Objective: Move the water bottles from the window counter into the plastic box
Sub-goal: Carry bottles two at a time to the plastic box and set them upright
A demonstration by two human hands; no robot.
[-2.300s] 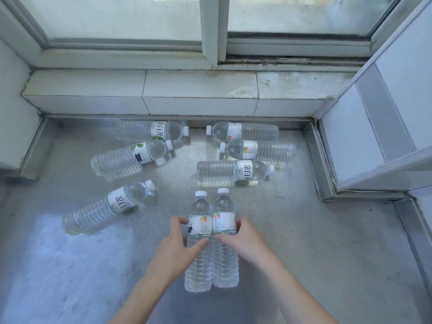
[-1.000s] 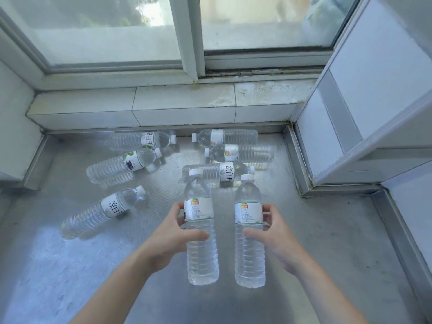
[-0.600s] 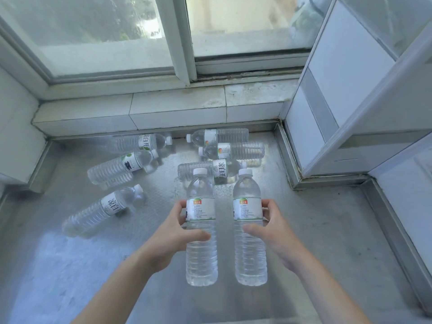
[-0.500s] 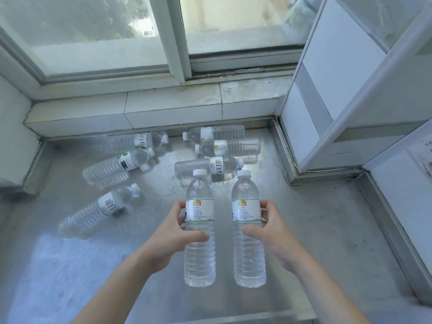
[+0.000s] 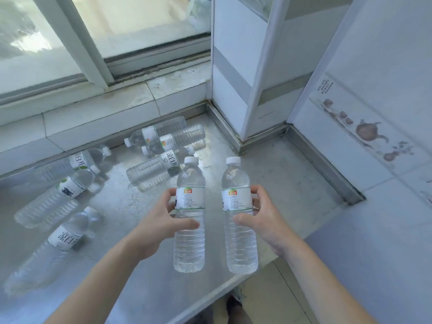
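Observation:
My left hand [image 5: 161, 226] grips a clear water bottle [image 5: 189, 244] around its white label, held upright above the metal counter [image 5: 131, 230]. My right hand [image 5: 261, 220] grips a second water bottle [image 5: 239, 244] the same way, a short gap to the right. Both have white caps and hang near the counter's front edge. Several more water bottles lie on their sides on the counter: three by the back right corner [image 5: 168, 139] and three at the left [image 5: 63, 190]. No plastic box is in view.
A tiled ledge [image 5: 98, 113] and window frame run behind the counter. A white pillar [image 5: 240, 66] and a tiled wall [image 5: 374, 101] close the right side. Below the counter's front edge, floor tiles [image 5: 275, 300] and a shoe [image 5: 233, 302] show.
Both hands closed on two bottles lying on the counter, lifted them upright and drew them apart. The view has since swung to the right, showing the counter's front edge and the floor.

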